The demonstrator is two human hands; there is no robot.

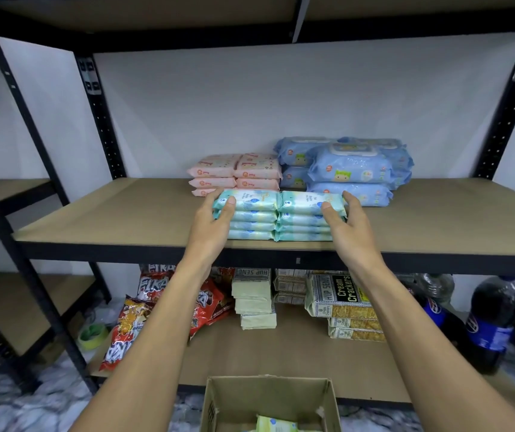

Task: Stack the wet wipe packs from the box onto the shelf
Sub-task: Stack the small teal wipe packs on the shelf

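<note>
Two side-by-side stacks of teal wet wipe packs [278, 216] stand near the front edge of the brown shelf [109, 213]. My left hand [215, 219] grips the left end of the left stack, thumb on the top pack. My right hand [343, 219] grips the right end of the right stack the same way. Behind them lie pink wipe packs [234, 174] and larger blue wipe packs [349, 166]. At the bottom, an open cardboard box [268, 400] holds a pale green pack [276, 424].
Black metal uprights [100, 120] frame the shelf on both sides. The lower shelf carries red snack bags [134, 322], cream cracker packets [340, 304] and dark soda bottles [493, 319]. A green tape roll [92, 335] lies low on the left.
</note>
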